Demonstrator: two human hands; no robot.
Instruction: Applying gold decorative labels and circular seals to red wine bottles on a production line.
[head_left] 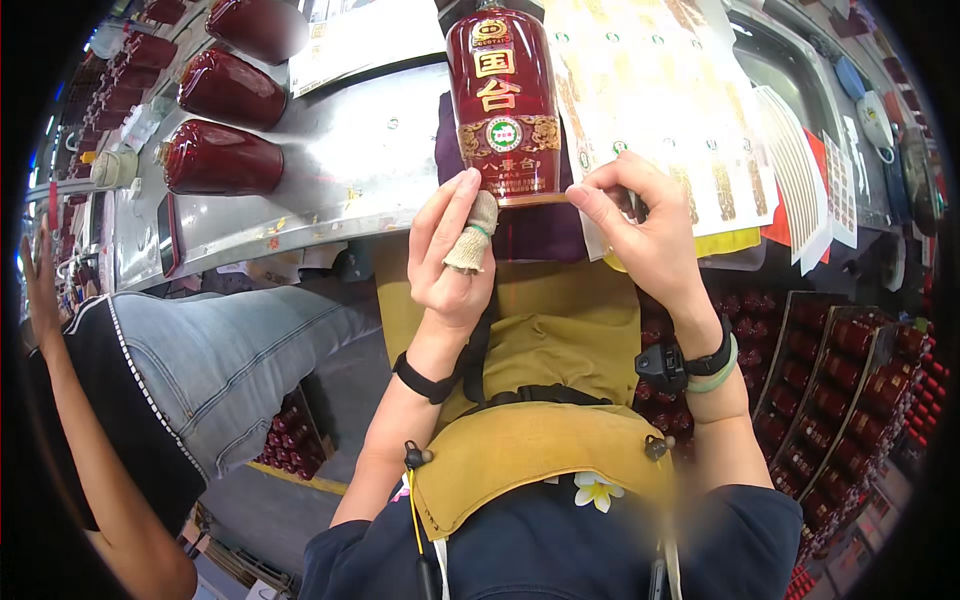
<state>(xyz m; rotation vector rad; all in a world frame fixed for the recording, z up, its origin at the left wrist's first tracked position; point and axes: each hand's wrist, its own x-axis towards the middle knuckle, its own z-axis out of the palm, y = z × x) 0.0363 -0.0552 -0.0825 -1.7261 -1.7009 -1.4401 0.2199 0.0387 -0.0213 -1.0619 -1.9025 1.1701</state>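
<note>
A dark red glass bottle (510, 130) with gold lettering lies on a dark purple cloth (545, 230), its base toward me. My left hand (452, 245) is at the base's left corner, fingers stretched out. A knitted beige finger cover (472, 235) with a green band sits on one of its digits. At the right corner of the base is my right hand (645, 215), thumb and bent index finger drawn together. Anything thin between those fingertips is too small to make out. Sheets of gold and green labels (655, 100) lie beside this hand.
Three more red bottles (225, 160) lie at the left of the metal table (345, 160), near a dark phone-like object (170, 235). A co-worker's jeans-clad leg (230, 350) is close on my left. Crated bottles (830, 390) stand low on the right.
</note>
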